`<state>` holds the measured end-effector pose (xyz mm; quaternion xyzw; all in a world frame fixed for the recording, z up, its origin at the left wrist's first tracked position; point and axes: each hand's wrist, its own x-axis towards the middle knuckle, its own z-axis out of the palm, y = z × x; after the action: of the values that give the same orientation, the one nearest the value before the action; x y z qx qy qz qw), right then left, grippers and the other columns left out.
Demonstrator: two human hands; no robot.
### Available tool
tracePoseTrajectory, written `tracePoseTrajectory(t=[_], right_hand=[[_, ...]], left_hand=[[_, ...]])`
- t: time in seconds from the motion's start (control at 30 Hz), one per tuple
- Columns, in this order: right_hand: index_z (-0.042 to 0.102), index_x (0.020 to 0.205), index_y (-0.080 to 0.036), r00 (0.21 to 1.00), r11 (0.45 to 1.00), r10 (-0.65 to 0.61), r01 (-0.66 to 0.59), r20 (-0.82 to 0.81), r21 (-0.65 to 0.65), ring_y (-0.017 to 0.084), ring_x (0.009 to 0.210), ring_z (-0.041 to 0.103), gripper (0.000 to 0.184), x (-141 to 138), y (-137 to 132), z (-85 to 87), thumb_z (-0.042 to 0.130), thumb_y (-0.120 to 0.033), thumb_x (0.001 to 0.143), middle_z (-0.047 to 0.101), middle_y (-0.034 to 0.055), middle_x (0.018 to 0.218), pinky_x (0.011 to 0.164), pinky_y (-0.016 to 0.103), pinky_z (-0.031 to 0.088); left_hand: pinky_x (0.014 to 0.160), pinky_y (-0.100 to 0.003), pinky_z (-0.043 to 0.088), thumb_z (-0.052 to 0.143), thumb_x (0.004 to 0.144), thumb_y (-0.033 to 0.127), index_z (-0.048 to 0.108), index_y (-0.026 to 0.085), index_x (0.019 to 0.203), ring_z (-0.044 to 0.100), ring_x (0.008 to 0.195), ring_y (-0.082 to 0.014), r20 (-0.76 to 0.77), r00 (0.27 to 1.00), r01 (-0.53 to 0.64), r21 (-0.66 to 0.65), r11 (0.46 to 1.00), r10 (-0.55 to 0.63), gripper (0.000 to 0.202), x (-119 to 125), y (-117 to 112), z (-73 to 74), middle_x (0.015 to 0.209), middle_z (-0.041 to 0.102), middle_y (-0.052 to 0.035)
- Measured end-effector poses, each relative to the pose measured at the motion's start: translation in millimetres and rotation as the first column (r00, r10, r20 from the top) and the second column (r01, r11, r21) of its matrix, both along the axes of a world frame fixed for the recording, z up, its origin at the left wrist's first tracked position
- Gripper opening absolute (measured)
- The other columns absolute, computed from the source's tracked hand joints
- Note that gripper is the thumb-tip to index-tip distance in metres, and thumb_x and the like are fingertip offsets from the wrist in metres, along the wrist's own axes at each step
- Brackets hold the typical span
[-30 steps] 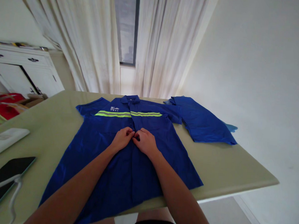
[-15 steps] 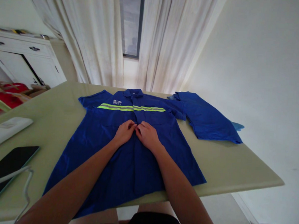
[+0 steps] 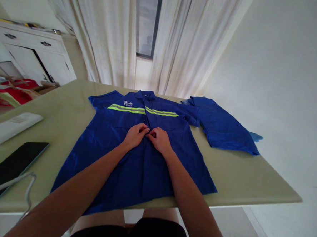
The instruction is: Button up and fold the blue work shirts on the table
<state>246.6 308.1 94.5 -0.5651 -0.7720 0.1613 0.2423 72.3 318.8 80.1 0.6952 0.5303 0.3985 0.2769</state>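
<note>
A blue work shirt (image 3: 134, 160) with a yellow-green reflective stripe across the chest lies flat, front up, on a pale green table (image 3: 67, 116). My left hand (image 3: 135, 135) and my right hand (image 3: 159, 139) meet at the shirt's centre placket, just below the stripe. Both hands have their fingers curled and pinch the fabric edges together there. What sits between the fingertips is too small to make out. The shirt's hem hangs a little over the near table edge.
A second blue garment (image 3: 222, 129) lies folded at the table's right side. On the left lie a white flat device (image 3: 10, 128), a dark tablet (image 3: 10, 166) and a grey cable (image 3: 27, 192). White cabinet (image 3: 30, 53) and curtains (image 3: 104, 36) stand behind.
The hands stay pinched at the same spot on the placket. The view has shifted, so the table and shirt sit slightly higher and further right in the picture.
</note>
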Motion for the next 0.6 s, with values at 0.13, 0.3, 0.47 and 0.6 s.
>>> tracePoseTrajectory(t=[0.13,0.3,0.47,0.6], right_hand=[[0.072,0.087,-0.020,0.999,0.999,-0.023,0.021,-0.035,-0.045,0.015,0.077,0.057,0.014,3.2,3.3,-2.7,0.074,-0.033,0.090,0.064,0.0016,0.087,0.071,0.027,0.041],[0.070,0.105,-0.020,0.999,0.998,0.028,-0.028,0.015,-0.059,0.017,0.089,0.061,0.018,1.1,3.4,7.7,0.069,-0.020,0.087,0.063,0.0042,0.101,0.082,0.030,0.048],[0.059,0.133,-0.018,0.994,0.997,0.068,-0.070,0.082,0.022,0.030,0.132,0.050,0.051,-4.0,-13.7,13.4,0.073,-0.036,0.088,0.042,0.0159,0.146,0.106,0.042,0.047],[0.050,0.143,-0.020,0.993,0.993,0.118,-0.118,-0.019,0.025,0.032,0.139,0.043,0.080,-2.1,-23.8,3.8,0.082,-0.054,0.079,0.035,0.0165,0.150,0.113,0.047,0.042]], left_hand=[[0.110,-0.044,0.045,0.045,0.099,0.034,0.072,0.024,0.109,0.068,0.114,-0.0240,-0.195,0.978,0.080,0.012,0.997,-0.076,0.031,-1.6,-3.1,-5.8,0.118,0.077,-0.0052],[0.126,-0.060,0.014,0.047,0.102,0.045,0.071,0.027,0.119,0.045,0.147,-0.0286,-0.512,0.857,0.121,0.084,0.989,-0.061,0.035,-5.3,6.5,-12.3,0.146,0.063,-0.0100],[0.123,-0.062,0.023,0.048,0.101,0.052,0.073,0.023,0.114,0.048,0.144,-0.0328,-0.584,0.811,0.096,0.081,0.992,-0.031,0.041,-13.9,42.1,-4.4,0.148,0.060,-0.0139],[0.115,-0.049,0.038,0.041,0.105,0.045,0.076,0.021,0.098,0.062,0.123,-0.0271,-0.595,0.802,0.101,0.237,0.966,0.062,0.043,-18.0,48.4,0.9,0.126,0.072,-0.0119]])
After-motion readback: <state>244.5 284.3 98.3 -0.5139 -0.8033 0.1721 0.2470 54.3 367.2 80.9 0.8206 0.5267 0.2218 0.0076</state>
